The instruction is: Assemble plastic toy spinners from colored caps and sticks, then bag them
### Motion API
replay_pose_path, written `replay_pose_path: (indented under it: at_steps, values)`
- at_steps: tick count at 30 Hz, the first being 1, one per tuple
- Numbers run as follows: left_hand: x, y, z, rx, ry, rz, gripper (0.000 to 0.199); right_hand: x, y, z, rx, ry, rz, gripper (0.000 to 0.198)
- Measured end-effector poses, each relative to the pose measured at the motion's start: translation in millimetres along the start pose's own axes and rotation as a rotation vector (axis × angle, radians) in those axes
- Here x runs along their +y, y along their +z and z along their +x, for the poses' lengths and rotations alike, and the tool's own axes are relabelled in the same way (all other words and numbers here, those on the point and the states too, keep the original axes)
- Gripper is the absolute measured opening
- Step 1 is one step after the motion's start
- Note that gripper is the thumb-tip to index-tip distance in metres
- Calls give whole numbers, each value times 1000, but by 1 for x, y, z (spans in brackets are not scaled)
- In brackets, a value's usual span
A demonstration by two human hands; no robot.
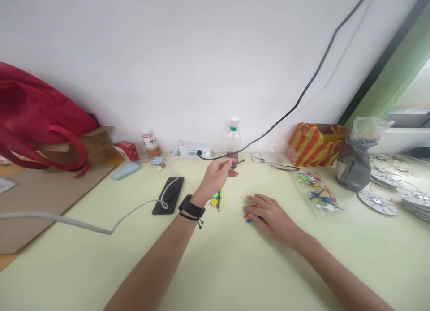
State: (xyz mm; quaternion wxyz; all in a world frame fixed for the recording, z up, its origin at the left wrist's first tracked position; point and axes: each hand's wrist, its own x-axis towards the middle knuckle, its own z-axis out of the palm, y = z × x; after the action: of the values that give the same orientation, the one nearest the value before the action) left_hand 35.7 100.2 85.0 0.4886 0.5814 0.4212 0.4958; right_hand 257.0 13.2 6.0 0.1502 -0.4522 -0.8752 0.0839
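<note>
My left hand (217,175), with a black watch on its wrist, is raised above the table. Its thumb and fingertips are pinched on a black arrow-tipped pointer (241,161), like a clock hand, which sticks out to the right. Below it lies a small row of yellow and green round pieces (214,201) and thin black and yellow sticks (221,199), partly hidden by the hand. My right hand (268,213) rests low on the table, fingers stretched and slightly apart over small red pieces (247,215) and a blue arrow-shaped piece (249,220). Its fingers partly cover these.
A black phone (168,195) with a white cable lies left. Behind stand a power strip (191,149), a clear bottle (232,138) and a drink bottle (151,145). To the right are a bag of coloured pointers (319,194), a grey bag (353,165) and patterned discs (376,202).
</note>
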Motion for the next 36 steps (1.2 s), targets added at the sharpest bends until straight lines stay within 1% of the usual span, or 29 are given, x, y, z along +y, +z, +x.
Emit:
replay_pose_path:
  at_steps: [2,3,5,7,8,9,10,11,12,13,14,17,19,21,25,27,29,31,33,36]
  values:
    - [8,-7,8,-64,-1,-59,23,20,-3,-3,22,38,-9,36]
    - [11,-10,11,-102,-9,-53,22,29,-6,-5,40,55,-13,34]
    - [12,-16,15,-151,-27,16,24,39,-14,-3,125,100,6,30]
    - [11,-19,15,-190,-19,110,30,37,-28,6,243,169,114,31]
    - [10,-20,15,-214,-5,149,33,32,-36,14,284,206,215,32]
    - [8,-21,14,-244,14,177,35,25,-44,24,292,257,344,32]
    - [6,-21,12,-277,33,198,35,17,-52,36,265,310,485,32]
    - [5,-21,11,-308,49,217,34,9,-58,48,204,330,623,34]
    - [4,-20,10,-332,63,236,33,3,-63,60,138,309,746,34]
    - [2,-20,9,-341,80,258,32,-2,-65,71,76,254,836,33]
    - [1,-20,9,-337,101,278,31,-6,-66,82,44,221,884,29]
    - [-2,-21,10,-310,161,284,28,-6,-62,103,55,193,984,19]
    - [-3,-21,12,-321,191,241,27,-2,-57,109,76,203,1054,15]
    - [-5,-22,14,-331,205,212,26,-1,-55,111,71,214,1098,16]
    - [-12,-23,16,-358,207,220,23,-1,-52,112,17,210,1082,10]
    - [-16,-26,16,-383,214,223,22,0,-48,113,3,231,1009,8]
    - [-22,-29,15,-380,221,253,21,5,-42,116,24,287,838,12]
    - [-28,-31,14,-366,214,320,21,11,-34,117,34,330,596,18]
    - [-34,-32,13,-360,199,401,21,19,-27,118,0,333,418,20]
    - [-43,-29,12,-384,240,559,11,29,-20,115,-69,335,325,25]
